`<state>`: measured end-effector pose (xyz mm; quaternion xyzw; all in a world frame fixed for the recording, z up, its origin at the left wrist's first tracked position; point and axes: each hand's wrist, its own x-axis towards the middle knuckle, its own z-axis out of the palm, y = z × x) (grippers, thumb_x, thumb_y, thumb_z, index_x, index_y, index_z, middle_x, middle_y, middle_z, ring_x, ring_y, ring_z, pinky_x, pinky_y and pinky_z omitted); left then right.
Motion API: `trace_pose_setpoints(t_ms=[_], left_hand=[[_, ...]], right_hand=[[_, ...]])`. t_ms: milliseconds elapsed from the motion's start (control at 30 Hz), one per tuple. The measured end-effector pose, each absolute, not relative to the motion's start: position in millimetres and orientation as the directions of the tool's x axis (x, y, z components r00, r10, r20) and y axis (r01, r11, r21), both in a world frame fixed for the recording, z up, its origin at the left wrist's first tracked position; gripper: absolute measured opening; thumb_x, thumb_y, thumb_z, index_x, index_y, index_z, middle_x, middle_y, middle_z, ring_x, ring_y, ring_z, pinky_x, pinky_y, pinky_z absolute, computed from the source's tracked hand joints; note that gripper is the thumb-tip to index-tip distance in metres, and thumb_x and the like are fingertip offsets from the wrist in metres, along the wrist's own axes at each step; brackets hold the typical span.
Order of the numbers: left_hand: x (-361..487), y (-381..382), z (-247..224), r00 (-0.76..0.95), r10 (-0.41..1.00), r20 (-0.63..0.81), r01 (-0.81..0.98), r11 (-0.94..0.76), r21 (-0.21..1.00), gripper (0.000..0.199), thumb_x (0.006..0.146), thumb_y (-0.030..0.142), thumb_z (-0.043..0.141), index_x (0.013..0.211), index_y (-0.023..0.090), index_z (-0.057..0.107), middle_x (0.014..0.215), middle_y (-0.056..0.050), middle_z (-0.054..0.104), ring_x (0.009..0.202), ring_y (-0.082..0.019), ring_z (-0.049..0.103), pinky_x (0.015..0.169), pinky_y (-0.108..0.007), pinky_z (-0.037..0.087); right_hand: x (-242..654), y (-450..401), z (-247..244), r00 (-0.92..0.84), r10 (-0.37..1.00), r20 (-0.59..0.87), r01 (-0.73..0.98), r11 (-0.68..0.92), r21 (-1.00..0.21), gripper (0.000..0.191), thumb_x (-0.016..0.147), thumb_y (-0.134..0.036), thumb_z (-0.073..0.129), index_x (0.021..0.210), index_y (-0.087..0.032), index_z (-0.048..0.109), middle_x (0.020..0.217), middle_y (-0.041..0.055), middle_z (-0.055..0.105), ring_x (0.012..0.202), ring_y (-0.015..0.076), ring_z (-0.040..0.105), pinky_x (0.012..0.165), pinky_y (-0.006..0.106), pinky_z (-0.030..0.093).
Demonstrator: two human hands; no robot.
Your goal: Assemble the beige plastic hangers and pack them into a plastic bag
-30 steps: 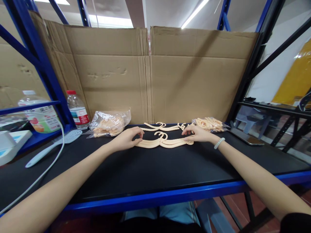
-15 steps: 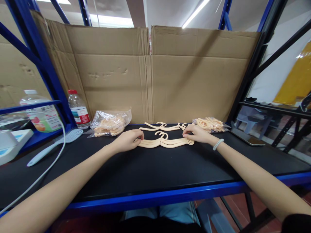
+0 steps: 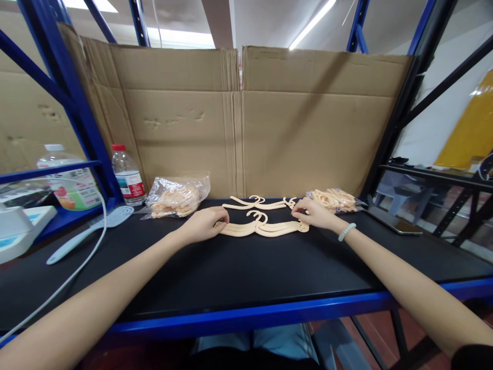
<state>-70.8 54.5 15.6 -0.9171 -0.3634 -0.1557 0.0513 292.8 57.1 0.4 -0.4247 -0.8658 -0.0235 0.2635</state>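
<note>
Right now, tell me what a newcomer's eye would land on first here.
Probably the tall cardboard sheets standing along the back of the black tabletop. Next, the pale folding hangers at the middle, between the left hand and the right hand. The red-capped bottle also stands out at the far left.

Clothes hangers lie on a desk (image 3: pixel 250 277) in 2 rows, the front hangers (image 3: pixel 239 232) nearer the desk's front edge and the rear hangers (image 3: pixel 273 206) behind them. Flanking the rows are 2 plastic bags, the left bag (image 3: pixel 177 198) beside a bottle (image 3: pixel 131 184) and the right bag (image 3: pixel 339 199) near a flat device (image 3: pixel 396 222). A cable (image 3: pixel 92 254) crosses a hairbrush (image 3: pixel 119 217) before the bottle; cardboard (image 3: pixel 185 123) stands behind.
</note>
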Motion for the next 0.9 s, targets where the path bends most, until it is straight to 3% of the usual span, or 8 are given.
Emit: trace_pose_setpoints(t_ms=[200, 400, 500, 733, 900], left_hand=[[-70.6, 55.4, 14.2, 0.651, 0.664, 0.367, 0.700, -0.712, 0.046, 0.016, 0.081, 0.019, 0.044, 0.086, 0.019, 0.059, 0.090, -0.004, 0.062, 0.084, -0.018, 0.059, 0.077, -0.028, 0.044], [-70.6, 56.4, 11.8, 0.626, 0.659, 0.417, 0.710, -0.702, 0.043, 0.017, 0.081, 0.018, 0.042, 0.088, 0.019, 0.058, 0.092, -0.004, 0.062, 0.088, -0.019, 0.059, 0.079, -0.030, 0.044], [-70.5, 57.3, 10.9, 0.612, 0.656, 0.441, 0.716, -0.696, 0.042, 0.018, 0.080, 0.017, 0.042, 0.088, 0.018, 0.058, 0.091, -0.005, 0.062, 0.087, -0.019, 0.059, 0.079, -0.030, 0.044], [-71.1, 60.4, 7.7, 0.599, 0.657, 0.458, 0.720, -0.692, 0.051, 0.017, 0.078, 0.016, 0.044, 0.087, 0.018, 0.059, 0.089, -0.004, 0.062, 0.082, -0.019, 0.060, 0.077, -0.030, 0.045], [-72.0, 64.0, 4.2, 0.590, 0.656, 0.470, 0.715, -0.696, 0.073, 0.018, 0.078, 0.016, 0.045, 0.087, 0.018, 0.060, 0.089, -0.004, 0.063, 0.082, -0.019, 0.060, 0.077, -0.030, 0.045]], right_hand=[[297.7, 65.0, -3.5, -0.411, 0.702, 0.582, 0.783, 0.599, -0.168, 0.020, 0.085, -0.029, 0.047, 0.078, -0.019, 0.064, 0.079, 0.0070, 0.067, 0.076, 0.0215, 0.055, 0.073, 0.036, 0.042], [301.6, 65.7, -2.4, -0.173, 0.712, 0.681, 0.811, 0.495, -0.312, 0.026, 0.083, -0.027, 0.048, 0.106, -0.017, 0.056, 0.077, 0.0054, 0.065, 0.077, 0.0221, 0.057, 0.074, 0.035, 0.042], [303.9, 67.6, -3.7, -0.099, 0.697, 0.711, 0.795, 0.485, -0.365, 0.028, 0.082, -0.026, 0.048, 0.108, -0.017, 0.054, 0.074, 0.0040, 0.063, 0.076, 0.0217, 0.057, 0.073, 0.035, 0.043], [304.7, 70.7, -6.3, -0.077, 0.631, 0.772, 0.834, 0.465, -0.297, 0.020, 0.080, -0.023, 0.048, 0.096, -0.018, 0.058, 0.073, 0.0041, 0.064, 0.077, 0.0229, 0.055, 0.073, 0.035, 0.041], [303.5, 69.3, -5.3, -0.065, 0.597, 0.800, 0.835, 0.471, -0.283, 0.034, 0.078, -0.021, 0.049, 0.111, -0.017, 0.052, 0.080, 0.0056, 0.065, 0.082, 0.0249, 0.054, 0.078, 0.038, 0.040]])
